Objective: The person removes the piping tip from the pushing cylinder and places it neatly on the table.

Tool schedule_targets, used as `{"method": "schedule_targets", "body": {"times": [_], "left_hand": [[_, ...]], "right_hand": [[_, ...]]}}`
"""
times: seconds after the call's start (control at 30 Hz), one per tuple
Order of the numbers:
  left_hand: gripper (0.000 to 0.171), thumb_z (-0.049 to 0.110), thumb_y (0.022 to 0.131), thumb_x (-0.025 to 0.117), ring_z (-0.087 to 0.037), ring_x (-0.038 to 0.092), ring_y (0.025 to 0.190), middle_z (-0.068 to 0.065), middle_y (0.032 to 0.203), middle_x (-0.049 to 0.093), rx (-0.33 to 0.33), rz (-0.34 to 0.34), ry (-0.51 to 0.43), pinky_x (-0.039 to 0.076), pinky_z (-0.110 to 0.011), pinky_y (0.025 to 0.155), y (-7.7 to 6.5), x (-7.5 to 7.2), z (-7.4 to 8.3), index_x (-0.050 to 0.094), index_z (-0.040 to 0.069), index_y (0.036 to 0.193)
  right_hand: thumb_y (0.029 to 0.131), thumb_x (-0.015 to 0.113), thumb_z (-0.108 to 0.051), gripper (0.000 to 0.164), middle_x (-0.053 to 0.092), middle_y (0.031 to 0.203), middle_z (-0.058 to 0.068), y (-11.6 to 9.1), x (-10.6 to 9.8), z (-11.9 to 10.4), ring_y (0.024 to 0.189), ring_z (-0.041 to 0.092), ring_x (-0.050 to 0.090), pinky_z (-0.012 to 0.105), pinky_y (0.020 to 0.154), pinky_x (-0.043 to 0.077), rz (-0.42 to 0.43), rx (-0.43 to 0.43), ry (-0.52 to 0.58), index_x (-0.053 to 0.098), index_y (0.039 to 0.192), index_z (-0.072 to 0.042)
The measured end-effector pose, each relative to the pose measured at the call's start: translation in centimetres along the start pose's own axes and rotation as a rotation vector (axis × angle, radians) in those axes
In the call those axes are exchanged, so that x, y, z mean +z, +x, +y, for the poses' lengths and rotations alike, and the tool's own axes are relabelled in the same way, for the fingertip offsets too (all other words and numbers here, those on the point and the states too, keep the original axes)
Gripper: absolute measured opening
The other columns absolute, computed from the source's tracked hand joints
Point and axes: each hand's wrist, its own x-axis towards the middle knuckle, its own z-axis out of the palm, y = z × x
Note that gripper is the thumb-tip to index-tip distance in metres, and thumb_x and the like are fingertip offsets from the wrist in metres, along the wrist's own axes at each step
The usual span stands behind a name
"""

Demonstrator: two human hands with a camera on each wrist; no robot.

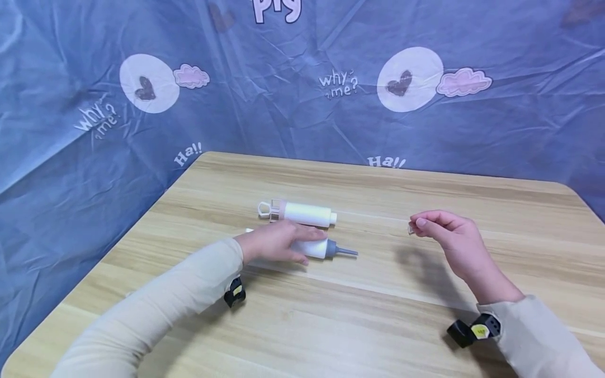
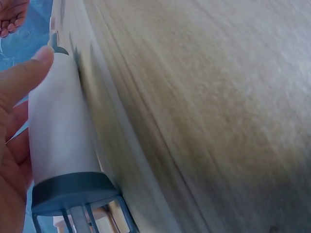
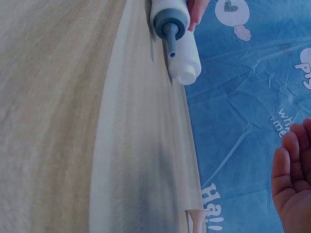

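Note:
My left hand lies over a white icing syringe on the table and grips its barrel. Thumb and fingers sit on opposite sides of that barrel in the left wrist view. It has a grey-blue nozzle and a grey-blue rear collar. Just behind it lies a second white syringe with a pink collar, a white ring handle and a short bare neck. Above the table to the right, my right hand pinches a small pale piece between thumb and fingertips; its kind is too small to tell.
Beneath both hands is a wood-grain table, with a printed blue cloth hanging behind and at the left. A pale pink flared piece shows at the bottom of the right wrist view; I cannot tell whether it is the pinched piece.

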Motion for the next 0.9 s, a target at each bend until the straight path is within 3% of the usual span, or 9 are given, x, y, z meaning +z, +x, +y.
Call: {"method": "schedule_targets", "body": {"times": [0.23,0.5,0.9], "left_hand": [[0.064,0.024,0.081,0.07,-0.023,0.046,0.125,-0.003,0.141,0.045,-0.009,-0.007,0.032,0.034,-0.032,0.106,0.2,0.0,-0.1,0.044,0.012,0.138],[0.067,0.029,0.079,0.072,-0.02,0.052,0.12,-0.004,0.136,0.051,0.015,0.01,0.144,0.04,-0.03,0.101,0.4,0.7,-0.1,0.044,0.01,0.138],[0.062,0.028,0.08,0.071,-0.017,0.054,0.116,-0.004,0.131,0.055,0.016,-0.003,0.113,0.043,-0.028,0.097,0.6,0.9,0.2,0.048,0.01,0.135]], "right_hand": [[0.089,0.056,0.002,0.019,0.071,0.085,-0.005,0.2,0.0,0.2,0.077,0.006,0.065,0.017,0.07,0.051,-0.012,0.017,0.007,0.07,0.09,-0.01],[0.089,0.055,0.004,0.022,0.071,0.085,-0.006,0.4,0.5,0.3,0.076,0.005,0.064,0.016,0.07,0.051,-0.026,0.027,0.001,0.071,0.089,-0.012],[0.089,0.056,0.001,0.021,0.07,0.083,-0.007,0.5,1.7,0.7,0.076,0.004,0.063,0.017,0.07,0.05,-0.056,0.054,-0.019,0.071,0.088,-0.014]]}}
